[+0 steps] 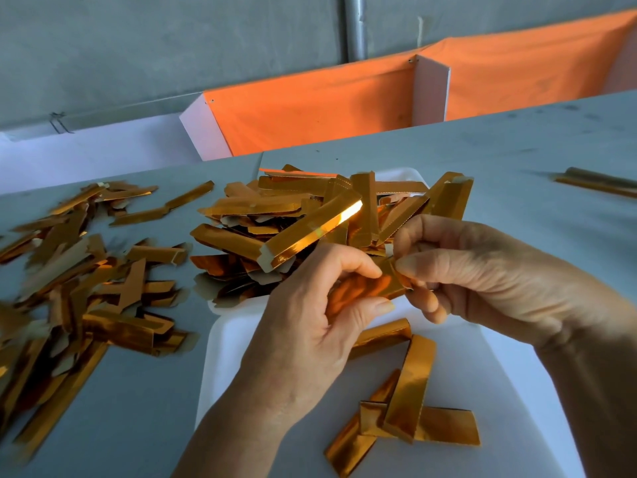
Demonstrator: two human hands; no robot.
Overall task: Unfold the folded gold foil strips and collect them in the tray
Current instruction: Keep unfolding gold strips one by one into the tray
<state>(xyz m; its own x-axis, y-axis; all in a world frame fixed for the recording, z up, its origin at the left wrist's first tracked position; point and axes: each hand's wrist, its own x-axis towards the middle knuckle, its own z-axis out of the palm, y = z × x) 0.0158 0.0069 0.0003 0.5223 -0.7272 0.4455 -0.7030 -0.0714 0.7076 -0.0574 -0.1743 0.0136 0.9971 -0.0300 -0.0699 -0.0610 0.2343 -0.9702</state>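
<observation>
A shiny, creased gold foil strip (365,288) sits above the white tray (220,343), pinched at each end by the left hand (310,326) and right hand (482,270). Loose strips (410,408) lie in the tray on the grey counter (138,426).

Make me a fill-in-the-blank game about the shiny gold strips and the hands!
1. Both hands hold one gold ____ between them.
2. The tray under the hands is ____ in colour.
3. The loose heap on the table lies to the ____ of the tray.
4. The cloth behind the table is ____.

Missing words: strip; white; left; orange
</observation>
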